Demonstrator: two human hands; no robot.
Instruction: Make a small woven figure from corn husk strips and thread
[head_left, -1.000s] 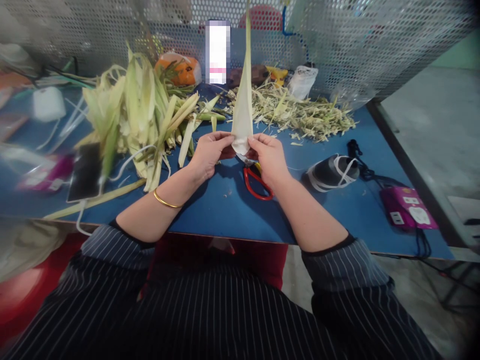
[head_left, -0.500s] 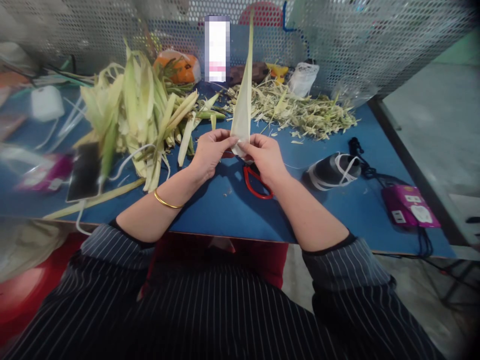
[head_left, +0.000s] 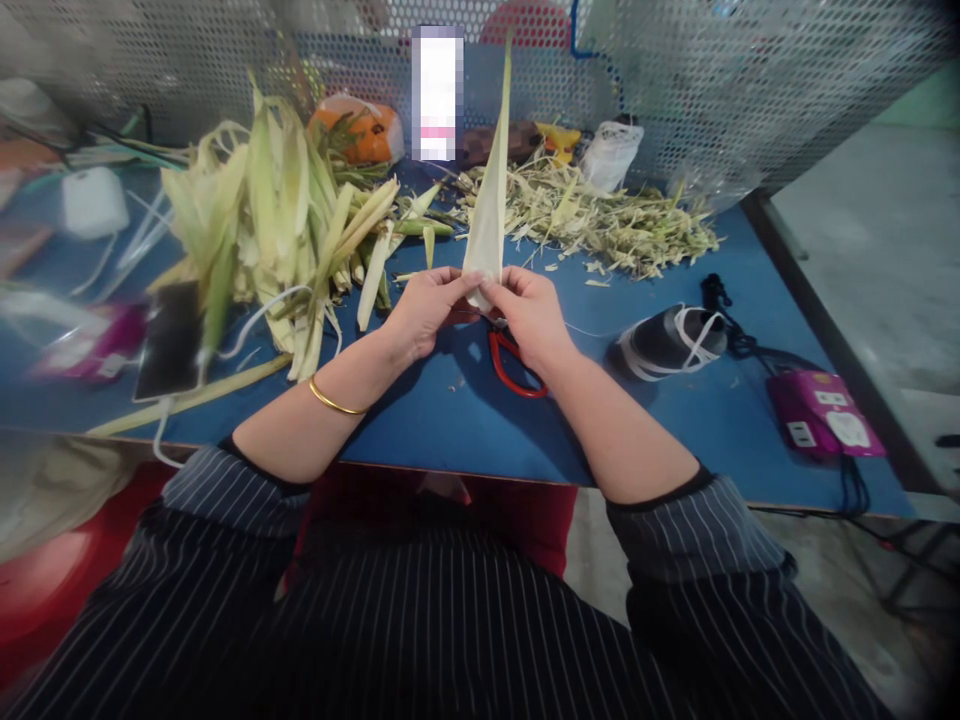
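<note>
Corn husk (head_left: 489, 225), one, pale and tapering: held upright over the middle of the table (head_left: 450, 430), broad end low between the hands, narrow tip pointing up and away from us. Left hand (head_left: 427, 310): pinches the broad end at its left edge, thumb on the near face. Right hand (head_left: 534, 312): pinches the same end from the right, thumb close to the left one; the fingertips behind are hidden from us.

Handling note: we judge the step in hand to be gathering or folding this base. We do best to pinch low and evenly, keep the thumbs level, and press gently along the grain, since a dry husk may split.

Below the right hand, one red loop handle (head_left: 498, 364), likely of scissors, partly covered. To the right, a dark cylinder (head_left: 664, 343) wound with white cord. Behind, a heap of shreds (head_left: 611, 228); to the left, a pile of husks (head_left: 277, 190). We leave the handle clear of our wrist while pressing.
</note>
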